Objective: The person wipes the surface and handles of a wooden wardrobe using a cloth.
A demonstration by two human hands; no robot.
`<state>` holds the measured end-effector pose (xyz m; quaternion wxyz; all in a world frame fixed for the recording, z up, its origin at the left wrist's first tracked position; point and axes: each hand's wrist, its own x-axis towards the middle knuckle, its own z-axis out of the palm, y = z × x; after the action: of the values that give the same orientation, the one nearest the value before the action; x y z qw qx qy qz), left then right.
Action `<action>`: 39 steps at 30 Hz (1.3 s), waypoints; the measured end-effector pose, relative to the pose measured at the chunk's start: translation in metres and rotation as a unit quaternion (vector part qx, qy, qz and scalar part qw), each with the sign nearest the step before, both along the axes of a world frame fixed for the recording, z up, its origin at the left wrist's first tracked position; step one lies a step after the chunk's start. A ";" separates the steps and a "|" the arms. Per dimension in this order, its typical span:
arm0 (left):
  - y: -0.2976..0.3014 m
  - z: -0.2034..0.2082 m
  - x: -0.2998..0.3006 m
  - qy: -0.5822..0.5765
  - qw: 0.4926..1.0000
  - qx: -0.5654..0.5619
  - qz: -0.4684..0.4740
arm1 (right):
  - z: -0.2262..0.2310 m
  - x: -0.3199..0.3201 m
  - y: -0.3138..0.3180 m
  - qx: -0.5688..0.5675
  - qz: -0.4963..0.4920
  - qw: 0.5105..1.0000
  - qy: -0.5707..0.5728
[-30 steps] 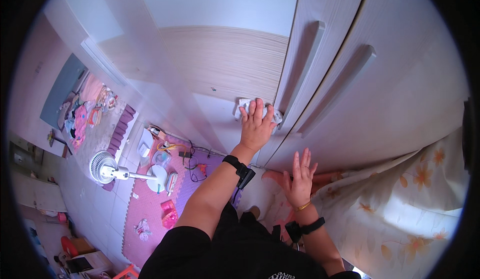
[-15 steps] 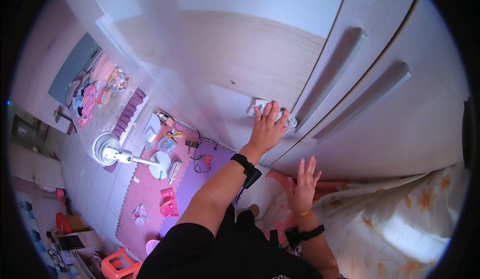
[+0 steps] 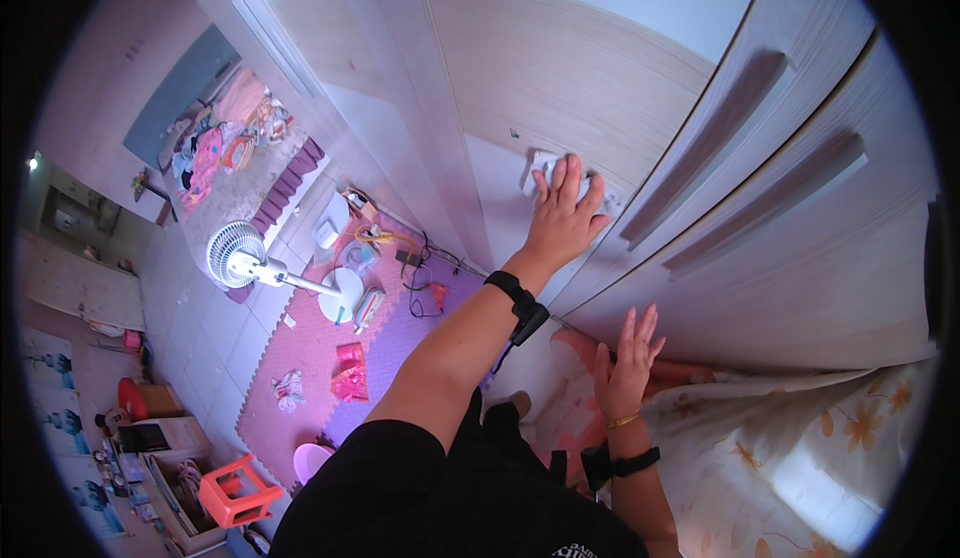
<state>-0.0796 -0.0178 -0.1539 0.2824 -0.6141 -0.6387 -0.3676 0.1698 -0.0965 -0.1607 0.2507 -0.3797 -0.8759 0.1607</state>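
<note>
My left hand (image 3: 563,220) holds a crumpled white cloth (image 3: 541,165) flat against a pale wood-grain cabinet panel (image 3: 585,68). Its fingers are spread over the cloth and hide much of it; a corner shows past the fingertips. Just right of the cloth runs the seam of a door with a long grey handle (image 3: 705,153). Lower down, my right hand (image 3: 625,373) is raised in front of the cabinet's lower part, fingers stretched out, with nothing in it. A gold bracelet circles that wrist, and both forearms wear black bands.
A flowered cloth (image 3: 800,438) drapes at the lower right beside the cabinet. To the left, a white fan (image 3: 238,256) stands by a pink and purple foam mat (image 3: 290,343) strewn with cables and small things. An orange stool (image 3: 240,493) stands lower left; clothes (image 3: 215,153) lie on a bed.
The view has shifted, so the room sits farther right in it. My left hand and the cloth have slid slightly up and left on the panel. My right hand stays raised and stretched out.
</note>
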 end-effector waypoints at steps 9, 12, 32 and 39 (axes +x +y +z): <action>-0.010 0.020 -0.004 -0.085 0.994 -0.057 -0.035 | -0.004 0.004 -0.008 -0.008 0.000 1.000 -0.017; -0.003 0.041 -0.008 -0.075 0.997 0.014 -0.021 | -0.004 -0.001 -0.010 -0.010 0.003 1.000 -0.020; -0.015 0.024 -0.087 0.069 0.998 -0.002 -0.008 | -0.016 -0.055 -0.030 -0.003 -0.024 0.999 -0.021; -0.034 -0.031 -0.126 0.132 0.989 -0.061 -0.015 | -0.017 -0.083 -0.036 0.005 -0.020 1.000 -0.005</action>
<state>-0.2060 -0.0517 -0.1849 0.3205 -0.6830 -0.6078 -0.2478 0.0870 -0.1328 -0.1777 0.2512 -0.3962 -0.8705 0.1489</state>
